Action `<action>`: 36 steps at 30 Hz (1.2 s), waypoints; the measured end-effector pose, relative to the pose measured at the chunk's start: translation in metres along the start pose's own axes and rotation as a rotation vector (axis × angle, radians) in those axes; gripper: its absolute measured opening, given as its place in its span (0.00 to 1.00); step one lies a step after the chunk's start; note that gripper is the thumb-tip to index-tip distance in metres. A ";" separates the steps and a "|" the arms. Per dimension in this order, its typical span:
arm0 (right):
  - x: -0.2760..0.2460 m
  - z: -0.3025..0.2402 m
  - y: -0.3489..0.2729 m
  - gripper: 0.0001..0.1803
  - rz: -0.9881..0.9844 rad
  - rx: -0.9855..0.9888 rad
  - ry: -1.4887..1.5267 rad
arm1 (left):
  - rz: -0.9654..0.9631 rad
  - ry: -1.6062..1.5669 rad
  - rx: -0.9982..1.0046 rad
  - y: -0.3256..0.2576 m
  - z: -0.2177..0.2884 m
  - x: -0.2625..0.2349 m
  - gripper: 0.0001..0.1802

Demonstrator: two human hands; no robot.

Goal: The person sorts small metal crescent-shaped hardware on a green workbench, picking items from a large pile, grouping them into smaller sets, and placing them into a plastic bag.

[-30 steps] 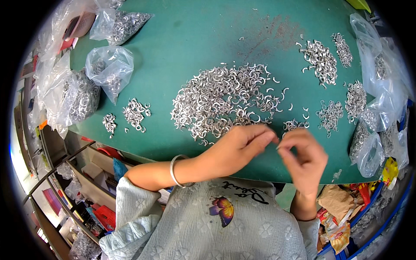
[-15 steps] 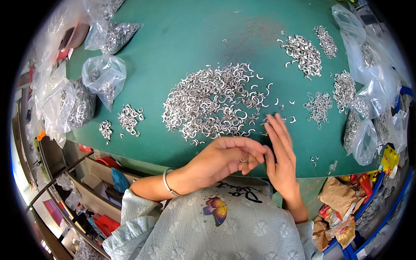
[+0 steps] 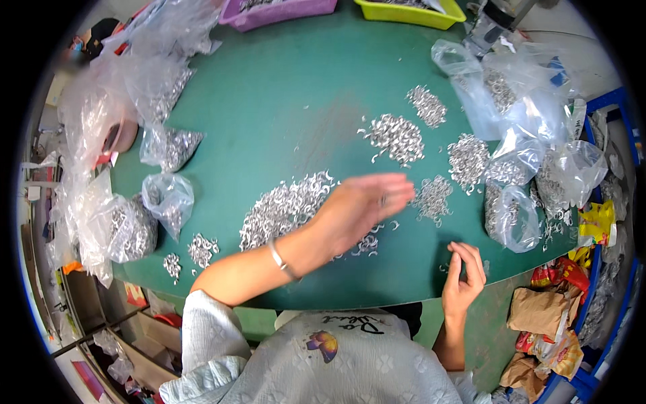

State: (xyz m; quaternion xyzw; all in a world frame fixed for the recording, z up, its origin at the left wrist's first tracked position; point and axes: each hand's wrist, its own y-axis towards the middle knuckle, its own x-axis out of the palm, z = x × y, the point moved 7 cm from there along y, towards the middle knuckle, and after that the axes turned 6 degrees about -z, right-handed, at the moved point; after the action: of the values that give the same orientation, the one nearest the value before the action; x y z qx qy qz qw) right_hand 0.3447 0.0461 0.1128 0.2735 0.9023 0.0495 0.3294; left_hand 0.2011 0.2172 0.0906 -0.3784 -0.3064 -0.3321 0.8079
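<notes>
A large heap of small silver metal hooks (image 3: 282, 205) lies in the middle of the green table (image 3: 269, 114). My left hand (image 3: 360, 205) stretches flat across the heap's right side, fingers extended and slightly blurred, with a ring on one finger and a bracelet at the wrist. It appears to hold nothing. My right hand (image 3: 463, 276) hovers at the table's near edge, fingers curled together; whether a small piece sits between them is too small to tell. Smaller piles of hooks (image 3: 397, 138) lie beyond my left hand.
Clear plastic bags of hooks (image 3: 518, 215) crowd the right side, and more bags (image 3: 128, 229) line the left. A purple tray (image 3: 276, 10) and a yellow-green tray (image 3: 410, 10) stand at the far edge. Snack wrappers (image 3: 545, 323) lie below right.
My left hand has swept from the near edge out to the right over the heap. My right hand has drawn back to the table's near right edge. The view has tilted upward.
</notes>
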 end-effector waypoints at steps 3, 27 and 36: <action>-0.019 0.017 -0.004 0.08 0.055 -0.010 -0.021 | -0.010 0.247 0.150 0.072 0.037 0.017 0.19; -0.030 0.049 -0.010 0.03 0.189 0.011 0.048 | -0.097 1.432 0.794 0.077 0.044 0.053 0.25; -0.030 0.049 -0.013 0.02 0.228 -0.067 0.096 | -0.114 2.022 0.611 -0.060 -0.061 0.006 0.14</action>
State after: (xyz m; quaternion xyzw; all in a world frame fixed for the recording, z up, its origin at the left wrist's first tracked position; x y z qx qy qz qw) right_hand 0.3884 0.0148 0.0883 0.3603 0.8780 0.1297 0.2871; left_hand 0.1731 0.1365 0.0875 0.3083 0.4211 -0.4388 0.7315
